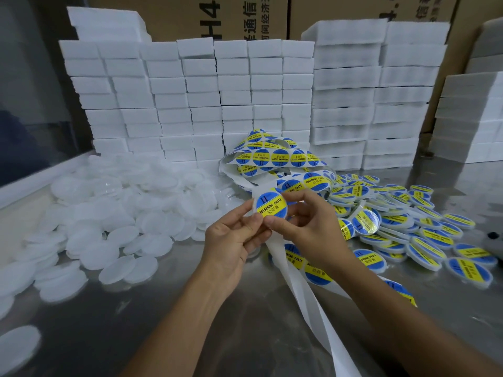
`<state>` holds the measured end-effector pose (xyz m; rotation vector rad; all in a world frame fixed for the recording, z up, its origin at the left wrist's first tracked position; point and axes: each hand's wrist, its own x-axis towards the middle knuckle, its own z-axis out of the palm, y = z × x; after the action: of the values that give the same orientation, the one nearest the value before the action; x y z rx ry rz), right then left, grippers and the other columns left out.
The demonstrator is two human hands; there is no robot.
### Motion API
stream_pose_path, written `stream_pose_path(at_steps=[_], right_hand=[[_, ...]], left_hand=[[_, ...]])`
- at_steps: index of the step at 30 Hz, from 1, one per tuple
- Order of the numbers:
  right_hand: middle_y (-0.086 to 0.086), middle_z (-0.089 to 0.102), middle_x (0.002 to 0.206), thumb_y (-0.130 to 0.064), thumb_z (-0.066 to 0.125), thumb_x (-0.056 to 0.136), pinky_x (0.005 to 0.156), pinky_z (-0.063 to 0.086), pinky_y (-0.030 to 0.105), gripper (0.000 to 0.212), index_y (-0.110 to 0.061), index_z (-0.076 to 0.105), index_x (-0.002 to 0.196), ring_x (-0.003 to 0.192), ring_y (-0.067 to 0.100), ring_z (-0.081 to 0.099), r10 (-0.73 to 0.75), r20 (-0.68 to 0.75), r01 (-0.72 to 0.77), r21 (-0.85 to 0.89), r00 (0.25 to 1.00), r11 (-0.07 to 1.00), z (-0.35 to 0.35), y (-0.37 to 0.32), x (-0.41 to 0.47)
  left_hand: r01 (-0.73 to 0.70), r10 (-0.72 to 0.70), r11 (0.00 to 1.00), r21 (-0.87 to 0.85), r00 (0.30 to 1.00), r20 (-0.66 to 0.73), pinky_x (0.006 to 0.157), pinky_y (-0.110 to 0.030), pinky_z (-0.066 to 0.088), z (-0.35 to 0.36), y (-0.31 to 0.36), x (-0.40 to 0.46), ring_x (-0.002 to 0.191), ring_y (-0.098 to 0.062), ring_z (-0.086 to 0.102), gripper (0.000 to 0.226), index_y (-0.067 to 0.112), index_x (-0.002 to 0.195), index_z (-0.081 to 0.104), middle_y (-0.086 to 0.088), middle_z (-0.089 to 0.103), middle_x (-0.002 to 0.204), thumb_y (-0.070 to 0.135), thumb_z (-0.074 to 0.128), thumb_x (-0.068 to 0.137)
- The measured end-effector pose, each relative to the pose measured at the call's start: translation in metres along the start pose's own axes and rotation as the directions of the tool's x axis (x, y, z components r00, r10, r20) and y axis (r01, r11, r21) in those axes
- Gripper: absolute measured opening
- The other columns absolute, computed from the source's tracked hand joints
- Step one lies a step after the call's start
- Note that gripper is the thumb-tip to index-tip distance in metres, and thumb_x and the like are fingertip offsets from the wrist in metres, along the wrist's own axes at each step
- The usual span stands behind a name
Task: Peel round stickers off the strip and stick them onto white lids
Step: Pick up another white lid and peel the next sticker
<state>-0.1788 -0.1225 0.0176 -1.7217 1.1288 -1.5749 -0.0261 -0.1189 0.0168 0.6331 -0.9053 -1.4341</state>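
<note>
— Stickers, how many are done?

— Many. At the right of the frame lies a heap of labelled lids [424, 227], each with a blue and yellow round sticker on top. At the left is a big pile of plain white lids [114, 213] — I judge more is left than done.

— And now?

— At the centre I hold one lid with a sticker [271, 206] on it. My left hand [234, 240] pinches its lower edge, my right hand [307, 224] grips it with thumb and fingertips from the right. It seems I press the sticker flat, but I cannot be sure.

— The strip?

— Sticker strip [275, 157] is tangled behind my hands; the empty backing [296, 289] runs down to the lower edge.

— Any containers?

— No open one. Only stacked white boxes [217, 99] at the back, closed — their contents I cannot see.
</note>
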Motion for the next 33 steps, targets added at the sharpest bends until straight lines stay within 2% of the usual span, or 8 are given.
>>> stream_pose_path(at_steps=[4,10,14,16,22,25,31,33], right_hand=[[0.010,0.073,0.069,-0.018,0.073,0.086,0.049,0.050,0.028,0.021,-0.005,0.060,0.096,0.045,0.017,0.057,0.074,0.025,-0.077,0.165,0.997,0.983,-0.007,0.000,0.004],[0.007,0.069,0.062,-0.020,0.058,0.098,0.047,0.049,0.033,0.013,-0.008,0.059,0.093,0.043,0.019,0.058,0.017,-0.019,-0.016,0.051,1.000,0.999,-0.001,0.005,0.000],[-0.006,0.061,0.065,-0.056,0.072,0.074,0.057,0.054,0.037,0.039,-0.026,0.059,0.096,0.060,0.029,0.062,0.027,-0.025,-0.028,-0.028,0.999,0.999,0.003,0.003,-0.004],[-0.004,0.059,0.070,-0.064,0.072,0.065,0.058,0.053,0.036,0.048,-0.028,0.059,0.093,0.062,0.024,0.061,0.043,-0.056,-0.047,-0.073,0.998,0.996,0.002,0.003,-0.005],[0.010,0.072,0.071,-0.029,0.068,0.090,0.056,0.057,0.053,0.025,-0.006,0.059,0.085,0.060,0.031,0.069,-0.009,-0.096,0.007,-0.028,0.995,1.000,-0.001,0.003,-0.001],[0.010,0.071,0.066,-0.023,0.062,0.095,0.053,0.057,0.049,0.022,-0.004,0.059,0.085,0.054,0.027,0.067,0.016,-0.079,-0.018,-0.029,0.997,0.999,-0.001,0.005,-0.001],[0.000,0.060,0.061,-0.071,0.071,0.065,0.056,0.054,0.039,0.055,-0.020,0.053,0.075,0.055,0.021,0.059,0.049,-0.115,-0.068,-0.161,0.992,0.985,-0.002,0.003,-0.004],[0.001,0.056,0.060,-0.074,0.067,0.065,0.055,0.051,0.039,0.058,-0.019,0.049,0.071,0.054,0.018,0.055,0.034,-0.131,-0.062,-0.217,0.991,0.974,-0.004,0.002,-0.004]], left_hand=[[0.029,-0.029,1.000,-0.006,1.000,0.004,0.062,-0.024,0.057,-0.001,-0.001,0.000,0.078,-0.019,0.074,0.042,0.011,0.109,0.069,-0.011,0.075,0.089,0.011,0.070,0.066],[0.047,-0.048,0.998,0.031,0.999,0.025,0.058,-0.023,0.057,0.001,-0.003,-0.001,0.075,-0.019,0.074,0.040,0.013,0.104,0.071,-0.012,0.075,0.084,0.011,0.072,0.064],[0.028,-0.029,0.999,0.023,0.998,0.052,0.060,-0.025,0.057,0.000,-0.003,-0.001,0.081,-0.022,0.074,0.047,0.011,0.111,0.069,-0.013,0.074,0.086,0.012,0.072,0.065],[0.032,-0.034,0.999,0.032,0.995,0.089,0.063,-0.026,0.058,0.000,-0.003,-0.001,0.085,-0.024,0.074,0.044,0.012,0.110,0.071,-0.015,0.074,0.094,0.013,0.072,0.066],[0.063,-0.070,0.996,0.057,0.989,0.131,0.066,-0.027,0.058,-0.002,-0.005,-0.001,0.091,-0.022,0.073,0.039,0.014,0.111,0.071,-0.011,0.073,0.108,0.013,0.067,0.073],[0.068,-0.074,0.997,0.048,0.991,0.116,0.063,-0.027,0.058,-0.002,-0.006,-0.001,0.086,-0.023,0.073,0.032,0.016,0.102,0.075,-0.012,0.074,0.105,0.014,0.068,0.072],[0.030,-0.047,0.993,0.111,0.988,0.149,0.065,-0.028,0.058,-0.002,-0.007,-0.002,0.075,-0.017,0.070,0.032,0.018,0.099,0.078,-0.014,0.068,0.091,0.016,0.072,0.068],[0.023,-0.050,0.986,0.167,0.986,0.162,0.064,-0.027,0.057,-0.002,-0.007,-0.002,0.073,-0.016,0.068,0.037,0.014,0.106,0.076,-0.015,0.063,0.088,0.016,0.072,0.069]])
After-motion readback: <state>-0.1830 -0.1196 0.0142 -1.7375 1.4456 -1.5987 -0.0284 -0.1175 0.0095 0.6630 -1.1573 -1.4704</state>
